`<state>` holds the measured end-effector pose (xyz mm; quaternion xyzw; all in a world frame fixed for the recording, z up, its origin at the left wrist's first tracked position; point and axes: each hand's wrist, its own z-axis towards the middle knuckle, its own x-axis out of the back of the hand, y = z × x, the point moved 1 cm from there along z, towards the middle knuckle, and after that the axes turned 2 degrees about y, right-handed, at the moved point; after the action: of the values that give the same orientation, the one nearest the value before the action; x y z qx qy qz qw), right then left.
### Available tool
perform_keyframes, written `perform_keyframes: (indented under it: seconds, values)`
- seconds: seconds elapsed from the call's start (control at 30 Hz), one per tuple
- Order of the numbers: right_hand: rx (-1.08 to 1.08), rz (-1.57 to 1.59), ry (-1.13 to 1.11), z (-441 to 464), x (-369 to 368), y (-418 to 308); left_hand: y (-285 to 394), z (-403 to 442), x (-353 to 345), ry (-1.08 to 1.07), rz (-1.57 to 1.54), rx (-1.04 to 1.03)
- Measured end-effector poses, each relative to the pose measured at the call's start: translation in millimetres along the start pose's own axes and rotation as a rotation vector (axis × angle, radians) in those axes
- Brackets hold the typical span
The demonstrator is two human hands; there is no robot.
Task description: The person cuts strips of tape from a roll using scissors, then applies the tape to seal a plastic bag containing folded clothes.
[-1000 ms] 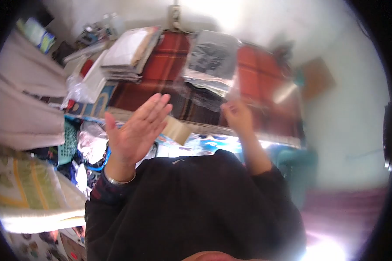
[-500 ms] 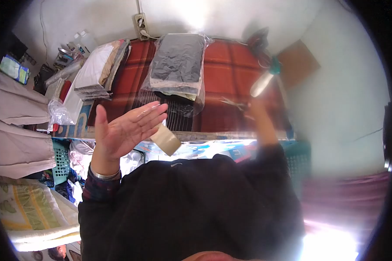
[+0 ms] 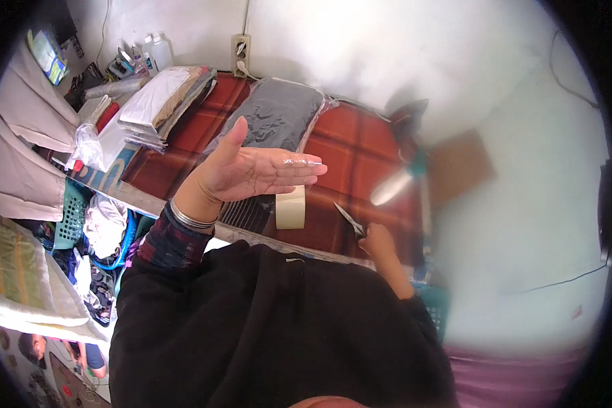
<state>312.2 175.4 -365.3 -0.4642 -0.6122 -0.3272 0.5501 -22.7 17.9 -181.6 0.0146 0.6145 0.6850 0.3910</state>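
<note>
My left hand (image 3: 258,171) is raised over the bed, palm towards me, fingers stretched out and thumb up. A shiny clear strip of tape (image 3: 299,162) lies across its fingers. Right below those fingers is a wide roll of tape (image 3: 290,211); whether it hangs from the hand or rests on something I cannot tell. My right hand (image 3: 379,243) is closed on a pair of scissors (image 3: 349,219), blades pointing up and left over the plaid blanket (image 3: 347,149). Behind my left hand lies a dark folded garment in a clear plastic bag (image 3: 272,102), partly covered by the hand.
A stack of packed clothes (image 3: 160,102) lies at the left. Bottles (image 3: 160,53) stand behind it. A white and teal object (image 3: 398,182) and a brown board (image 3: 462,166) are at the right by the wall. A green basket (image 3: 71,214) stands at lower left.
The view has turned. My left hand and the tape roll have shifted right in the picture. My right hand, blurred before, now shows clearly with the scissors, lower and further left.
</note>
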Motion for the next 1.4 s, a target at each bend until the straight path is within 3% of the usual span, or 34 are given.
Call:
perform_keyframes:
  seconds: [0.13,0.2,0.27,0.33,0.47,0.87,0.93,1.03,1.4]
  values:
    - [0.123,0.001,-0.017,0.7,26.2,28.9,-6.6,18.5,2.3,-0.018,0.033,-0.036]
    - [0.258,0.376,0.204,-21.2,81.7,34.9,-7.8,24.7,4.7,-0.035,0.044,-0.041]
    - [0.399,0.639,0.176,-39.8,135.8,29.5,-8.8,31.6,4.4,-0.05,0.047,-0.034]
    - [0.557,0.322,0.175,-66.2,206.2,7.1,-7.9,39.2,1.4,-0.134,0.092,-0.018]
    - [0.745,0.26,0.222,-70.6,245.1,-5.6,-7.5,50.8,-7.1,-0.209,0.148,-0.031]
    - [0.906,0.229,0.18,-57.9,257.7,-45.3,-2.7,52.7,-22.7,-0.137,0.212,0.068]
    - [0.959,0.244,0.222,-55.2,258.4,-52.2,-5.0,54.0,-20.1,-0.3,0.215,-0.019]
    - [1.021,0.244,0.258,-51.2,254.4,-58.9,-5.1,51.6,-23.2,-0.315,0.232,-0.023]
    - [0.929,0.248,0.202,-49.8,244.7,-50.2,-7.1,41.8,-24.9,-0.219,0.223,-0.021]
